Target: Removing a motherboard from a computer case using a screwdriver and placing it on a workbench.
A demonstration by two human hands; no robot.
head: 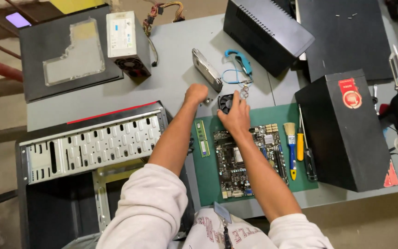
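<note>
From the head camera, looking straight down over the person's arms, the right hand [235,115] lies spread, fingers apart, over a small black cooling fan [225,102] at the far edge of the green mat [259,189]; it rests on the fan's near side, as if steadying it, but whether it truly grips it I cannot tell. The left hand [196,93] is curled together into a loose fist just to the left of the fan, on the bare grey counter [171,69], and whatever it may pinch is hidden. Just nearer than the right hand the motherboard [245,157] lies flat on the mat, with a memory stick [201,138] beside it under the left forearm. Beyond the left hand a silver drive [207,70] lies tilted, close enough to crowd any reach forward. To the right of the right hand a brush [290,138] and screwdrivers [301,145] lie in a neat row, then a black box [346,133] walls off that side. Left of the left arm the open computer case [93,147] fills the counter's edge, so free room is mostly the grey strip ahead.
</note>
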